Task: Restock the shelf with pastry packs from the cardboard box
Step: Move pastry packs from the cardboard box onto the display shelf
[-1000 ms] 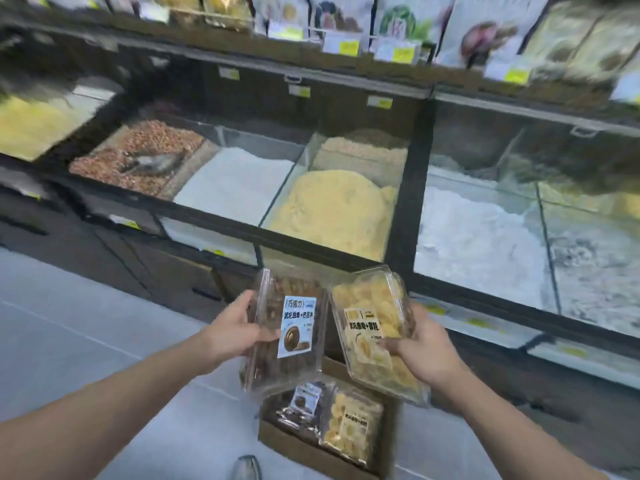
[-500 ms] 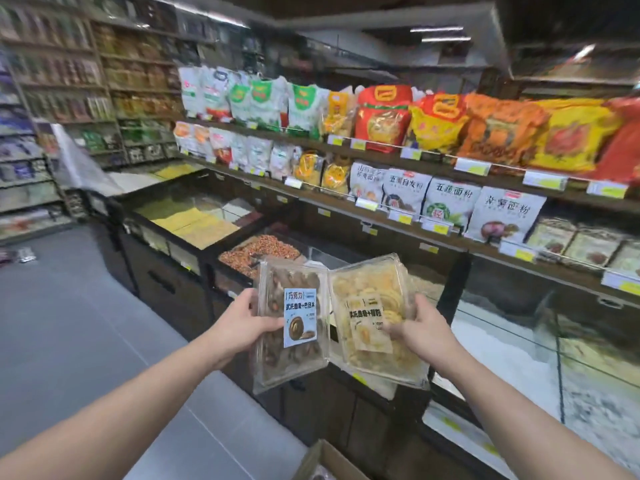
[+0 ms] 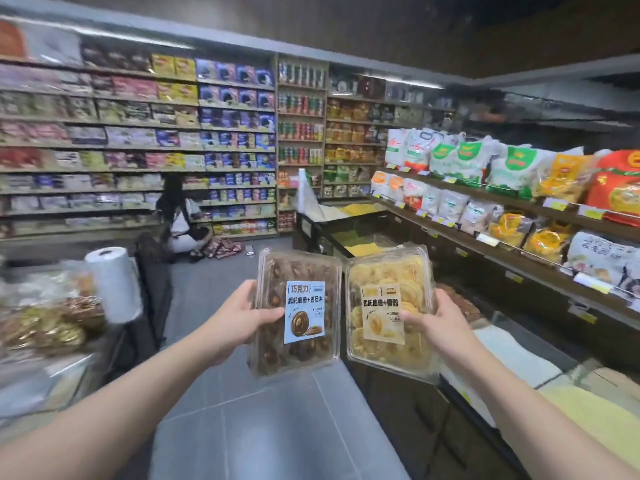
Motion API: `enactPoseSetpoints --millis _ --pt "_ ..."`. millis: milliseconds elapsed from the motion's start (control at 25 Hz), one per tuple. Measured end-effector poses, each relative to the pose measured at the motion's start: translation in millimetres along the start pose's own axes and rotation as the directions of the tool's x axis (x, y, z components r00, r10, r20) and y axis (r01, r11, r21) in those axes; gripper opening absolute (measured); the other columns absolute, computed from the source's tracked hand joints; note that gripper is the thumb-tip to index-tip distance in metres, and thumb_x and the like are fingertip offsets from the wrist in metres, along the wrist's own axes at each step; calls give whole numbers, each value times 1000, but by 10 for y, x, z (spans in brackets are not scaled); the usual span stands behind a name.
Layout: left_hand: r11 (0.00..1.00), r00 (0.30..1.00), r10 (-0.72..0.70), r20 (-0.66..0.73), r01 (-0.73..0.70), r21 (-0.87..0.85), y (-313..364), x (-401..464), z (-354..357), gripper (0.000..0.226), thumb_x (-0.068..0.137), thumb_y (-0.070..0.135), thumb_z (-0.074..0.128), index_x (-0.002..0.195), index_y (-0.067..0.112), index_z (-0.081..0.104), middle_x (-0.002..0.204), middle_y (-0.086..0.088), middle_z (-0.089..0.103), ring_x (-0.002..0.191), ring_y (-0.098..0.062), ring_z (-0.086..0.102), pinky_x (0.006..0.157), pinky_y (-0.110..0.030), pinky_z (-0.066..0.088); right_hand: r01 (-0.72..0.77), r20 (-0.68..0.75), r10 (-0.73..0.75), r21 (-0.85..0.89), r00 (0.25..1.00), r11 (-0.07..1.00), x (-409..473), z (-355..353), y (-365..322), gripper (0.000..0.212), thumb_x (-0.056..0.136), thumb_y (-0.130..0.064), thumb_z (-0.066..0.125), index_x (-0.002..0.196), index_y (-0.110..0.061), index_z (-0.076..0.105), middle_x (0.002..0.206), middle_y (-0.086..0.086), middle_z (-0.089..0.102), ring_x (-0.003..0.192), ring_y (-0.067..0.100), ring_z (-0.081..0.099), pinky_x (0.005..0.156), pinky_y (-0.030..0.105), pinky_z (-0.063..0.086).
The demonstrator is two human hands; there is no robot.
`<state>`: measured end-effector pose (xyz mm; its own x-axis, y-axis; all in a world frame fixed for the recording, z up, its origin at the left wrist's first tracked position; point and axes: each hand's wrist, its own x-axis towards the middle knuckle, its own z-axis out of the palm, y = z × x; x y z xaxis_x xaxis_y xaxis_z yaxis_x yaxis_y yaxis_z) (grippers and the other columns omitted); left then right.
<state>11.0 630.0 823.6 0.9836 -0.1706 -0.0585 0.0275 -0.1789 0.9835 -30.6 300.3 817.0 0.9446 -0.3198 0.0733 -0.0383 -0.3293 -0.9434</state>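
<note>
While blurred wrapped goods (image 3: 45, 323) crowd a counter at the far left, a white roll of plastic bags (image 3: 114, 285) stands upright at that counter's edge, beside a dark gap. Past it, the grey tiled floor (image 3: 263, 424) runs open down the aisle to a person crouching (image 3: 180, 220) by scattered dark packets (image 3: 221, 249) in front of the back wall shelving (image 3: 138, 140), whose tiers are tightly filled with boxes and tins.

Mid-frame, the left hand (image 3: 239, 320) clasps the chocolate cookie pack (image 3: 298, 310) along its left edge, thumb pressed onto the front just beside the pale blue label, other fingers hidden behind. That pack is a clear, rounded-corner plastic clamshell, held upright, full of dark brown rounds. Touching its right edge or very nearly so, the yellow cookie pack (image 3: 388, 313) is the same glossy clamshell shape, tilted slightly, with golden swirled pastries and a beige label. The right hand (image 3: 440, 327) grips it by the right edge, thumb laid across the label's lower corner, fingers wrapped behind. Both packs hang in the air over the floor, clear of every shelf.

Rightward, dark bulk bins (image 3: 512, 382) with white and yellow powders edge the aisle, and above them wooden shelves (image 3: 519, 202) carry soft, crinkled flour bags (image 3: 467, 161) in white, green, yellow and red behind small price tags.
</note>
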Motion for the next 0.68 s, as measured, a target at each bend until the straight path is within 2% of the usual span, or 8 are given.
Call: enactPoseSetpoints --millis 80,160,240,320,400,520,600,680 --pt "1000 996 -3 -95 2 -12 -196 -289 -812 40 92 9 73 124 24 54 112 -3 78 102 -26 76 92 -62 56 32 143 -41 67 989 997 -11 787 -237 46 87 -17 81 125 -23 56 119 -4 72 109 19 71 99 53 56" --pt "1000 984 2 -177 -7 -30 -374 -605 -1459 45 89 9 75 126 24 55 115 -1 78 105 -24 75 93 -54 58 44 260 -75 125 963 991 -33 1484 -422 47 86 -15 82 125 -23 57 119 -2 73 108 21 72 98 54 57" --pt "998 950 -21 -313 1 -64 -569 -1029 -2131 43 91 4 73 125 23 56 113 -1 79 103 -22 76 84 -44 61 55 404 -119 166 907 985 -114 2305 -641 49 86 -13 82 127 -21 57 120 2 75 106 23 74 94 54 59" --pt "993 888 -63 -455 12 -114 -735 -1510 -2713 45 91 -2 70 128 18 55 110 -4 79 101 -24 76 81 -40 63 72 534 -163 187 830 980 -266 3095 -881 45 86 -9 81 124 -19 59 117 3 75 101 21 76 90 49 61" --pt "992 797 -84 -598 13 -122 -898 -2030 -3200 49 90 -4 70 132 14 52 110 -4 79 101 -23 76 87 -39 62 82 654 -202 209 729 974 -492 3852 -1153 42 86 -5 79 121 -17 59 112 2 77 94 17 77 84 42 61" --pt "984 658 -130 -741 -3 -176 -1093 -2781 -3684 48 90 -2 71 130 17 53 112 -5 78 103 -24 76 85 -42 62 101 788 -254 240 561 966 -867 4871 -1477 43 85 -6 81 120 -20 60 110 1 78 95 19 77 89 48 61" --pt "978 546 -161 -822 -23 -206 -1196 -3311 -3914 47 90 -4 70 130 17 55 111 -6 79 102 -25 76 80 -38 63 108 871 -283 262 402 959 -1236 5545 -1703 44 86 -9 81 122 -23 59 112 1 78 99 23 77 91 52 60" --pt "977 409 -187 -893 -17 -212 -1257 -3817 -4053 46 90 -5 70 129 15 56 109 -6 79 103 -24 76 82 -37 63 106 918 -314 297 241 949 -1646 6148 -1934 47 87 -10 80 127 -21 57 114 3 77 99 22 77 86 49 62"
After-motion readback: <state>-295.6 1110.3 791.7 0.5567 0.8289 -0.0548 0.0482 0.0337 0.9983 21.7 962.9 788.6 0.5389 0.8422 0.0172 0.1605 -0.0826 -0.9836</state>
